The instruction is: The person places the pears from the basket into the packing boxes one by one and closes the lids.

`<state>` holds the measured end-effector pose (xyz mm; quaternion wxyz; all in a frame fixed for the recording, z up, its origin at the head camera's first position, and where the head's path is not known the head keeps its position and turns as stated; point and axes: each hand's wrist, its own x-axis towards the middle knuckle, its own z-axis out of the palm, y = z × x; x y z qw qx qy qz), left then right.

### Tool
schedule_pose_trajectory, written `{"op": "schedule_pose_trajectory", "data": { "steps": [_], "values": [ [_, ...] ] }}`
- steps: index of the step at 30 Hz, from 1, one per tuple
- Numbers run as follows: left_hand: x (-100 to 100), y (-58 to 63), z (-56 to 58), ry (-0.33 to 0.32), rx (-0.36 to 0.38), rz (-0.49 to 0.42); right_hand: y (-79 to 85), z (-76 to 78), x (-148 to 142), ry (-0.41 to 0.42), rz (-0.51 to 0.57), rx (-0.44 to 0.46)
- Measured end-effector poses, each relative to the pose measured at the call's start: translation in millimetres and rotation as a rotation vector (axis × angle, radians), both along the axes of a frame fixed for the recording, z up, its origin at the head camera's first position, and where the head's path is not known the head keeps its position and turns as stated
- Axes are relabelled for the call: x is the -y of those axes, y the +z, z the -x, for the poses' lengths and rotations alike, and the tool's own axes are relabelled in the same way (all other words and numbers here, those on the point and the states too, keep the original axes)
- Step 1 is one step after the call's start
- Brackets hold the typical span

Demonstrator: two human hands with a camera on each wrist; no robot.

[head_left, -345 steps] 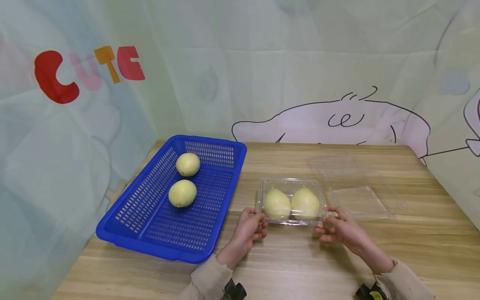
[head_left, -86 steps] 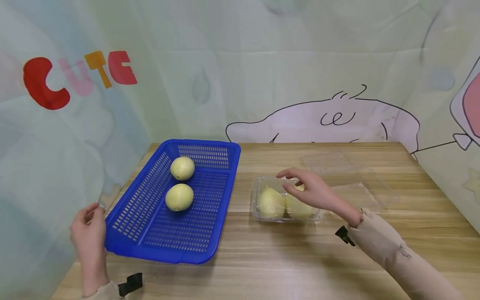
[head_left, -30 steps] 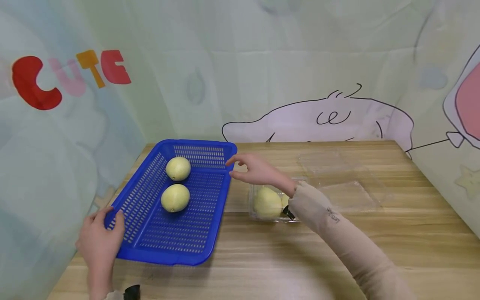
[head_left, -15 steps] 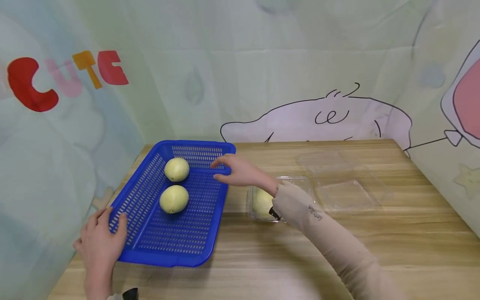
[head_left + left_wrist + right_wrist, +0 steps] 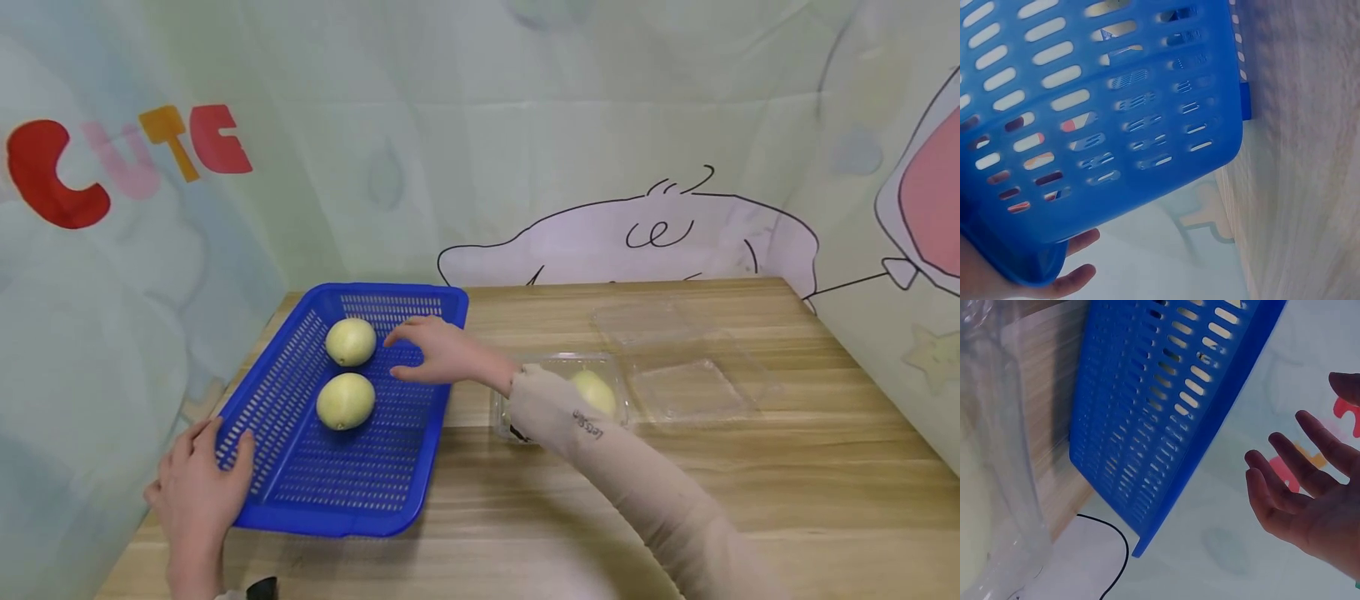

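Observation:
A blue slotted plastic basket (image 5: 341,518) stands on the left of the table, holding two pale yellow pears, a far pear (image 5: 351,342) and a near pear (image 5: 346,402). My left hand (image 5: 198,479) grips its left rim near the front corner; the left wrist view has fingertips (image 5: 1071,282) past the rim. Over the basket's right side, my right hand (image 5: 435,350) reaches toward the pears, its fingers spread apart and holding nothing. Below the right sleeve lies a clear plastic box (image 5: 570,360) with pears in it, one pear (image 5: 595,392) showing and the rest covered by the sleeve.
Another clear plastic container (image 5: 690,387) lies spread out on the right of the wooden table (image 5: 810,483). Behind and to the left, a printed cloth backdrop (image 5: 360,167) meets the table's edges.
My right hand has swung left from above the clear box to over the basket, near the pears. My left hand has come onto the basket's left rim, having held the box earlier.

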<state>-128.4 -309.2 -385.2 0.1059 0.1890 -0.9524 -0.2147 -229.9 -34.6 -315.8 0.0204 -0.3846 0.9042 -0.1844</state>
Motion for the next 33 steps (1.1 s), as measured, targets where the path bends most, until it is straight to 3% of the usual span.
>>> {"op": "schedule_pose_trajectory", "data": {
  "steps": [15,24,33],
  "values": [
    [-0.1,0.7,0.7,0.014,0.008,-0.005,-3.9,-3.3,35.0,0.033,-0.195,-0.141],
    [0.2,-1.1,1.2,0.021,0.017,-0.002,1.8,-7.9,50.1,0.047,-0.274,-0.145],
    [0.4,-0.8,0.3,-0.007,-0.005,0.002,-2.4,-7.8,65.2,0.081,-0.335,-0.126]
  ]
}}
